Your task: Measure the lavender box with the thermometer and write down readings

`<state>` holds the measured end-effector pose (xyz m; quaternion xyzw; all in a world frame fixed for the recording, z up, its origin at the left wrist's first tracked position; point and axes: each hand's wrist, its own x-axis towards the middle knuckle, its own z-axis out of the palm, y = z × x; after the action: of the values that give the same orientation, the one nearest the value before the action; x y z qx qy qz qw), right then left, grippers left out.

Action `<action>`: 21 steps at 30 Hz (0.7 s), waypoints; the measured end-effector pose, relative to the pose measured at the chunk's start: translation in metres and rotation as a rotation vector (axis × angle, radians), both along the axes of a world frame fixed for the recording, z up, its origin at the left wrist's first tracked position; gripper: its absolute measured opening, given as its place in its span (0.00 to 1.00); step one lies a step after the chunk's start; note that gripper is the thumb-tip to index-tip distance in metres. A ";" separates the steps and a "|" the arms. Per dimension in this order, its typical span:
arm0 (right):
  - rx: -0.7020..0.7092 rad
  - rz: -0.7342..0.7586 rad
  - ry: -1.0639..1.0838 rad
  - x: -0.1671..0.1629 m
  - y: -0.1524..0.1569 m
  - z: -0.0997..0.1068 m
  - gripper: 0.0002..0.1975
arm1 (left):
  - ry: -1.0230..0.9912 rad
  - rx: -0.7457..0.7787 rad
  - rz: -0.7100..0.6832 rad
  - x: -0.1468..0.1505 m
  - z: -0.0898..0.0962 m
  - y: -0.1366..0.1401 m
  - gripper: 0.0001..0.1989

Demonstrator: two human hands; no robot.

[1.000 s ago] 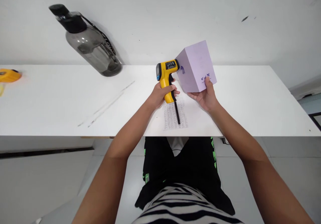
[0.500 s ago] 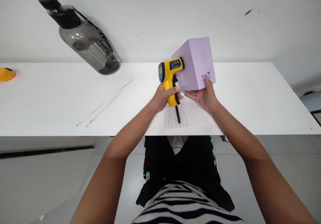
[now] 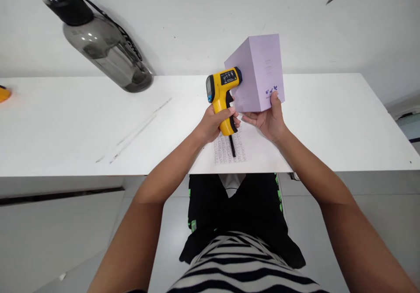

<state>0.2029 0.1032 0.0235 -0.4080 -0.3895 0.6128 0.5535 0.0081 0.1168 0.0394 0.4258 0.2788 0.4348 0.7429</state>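
My left hand [image 3: 215, 121] is wrapped round the grip of a yellow and black infrared thermometer [image 3: 219, 92]. Its dark nose points right, up against or very close to the side of a lilac box [image 3: 267, 65]; I cannot tell whether they touch. My right hand [image 3: 267, 119] holds that box tilted from below, thumb on the front face by some small purple marks, fingers under the lower edge. Beneath the thermometer, a black pen [image 3: 232, 146] lies on a sheet of paper [image 3: 221, 155] covered with rows of writing. The pen's upper end is hidden.
A large grey water bottle [image 3: 108, 50] with a black cap stands at the back left by the wall. Part of an orange-yellow object [image 3: 4, 94] shows at the left edge. The white table [image 3: 65, 131] has dark scuff lines left of my hands.
The whole view has shifted slightly, so the table and bottle appear higher. Both hands keep their holds, with the thermometer still at the box's side.
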 end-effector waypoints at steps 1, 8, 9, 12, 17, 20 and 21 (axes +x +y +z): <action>-0.003 -0.007 -0.008 0.000 0.000 0.000 0.39 | -0.006 -0.004 -0.003 0.000 0.000 0.000 0.28; -0.029 -0.006 -0.031 -0.002 0.000 -0.003 0.46 | 0.002 -0.042 0.012 0.001 -0.001 0.000 0.27; -0.032 -0.003 -0.026 -0.002 0.000 -0.004 0.46 | 0.006 -0.046 0.015 0.001 -0.002 0.000 0.26; -0.028 -0.001 -0.020 -0.002 -0.001 -0.005 0.46 | -0.008 -0.045 0.009 0.002 -0.002 0.000 0.26; -0.010 -0.009 -0.057 -0.001 -0.001 -0.007 0.45 | -0.014 -0.038 -0.010 0.002 -0.001 -0.002 0.25; -0.013 0.006 -0.068 0.001 0.002 -0.010 0.47 | -0.004 -0.034 -0.022 0.002 -0.001 -0.002 0.26; -0.016 0.013 -0.069 0.002 0.003 -0.011 0.48 | 0.001 -0.033 -0.025 0.002 -0.001 -0.001 0.26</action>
<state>0.2049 0.1059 0.0128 -0.4308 -0.4060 0.6049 0.5326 0.0096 0.1155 0.0389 0.4172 0.2811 0.4204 0.7551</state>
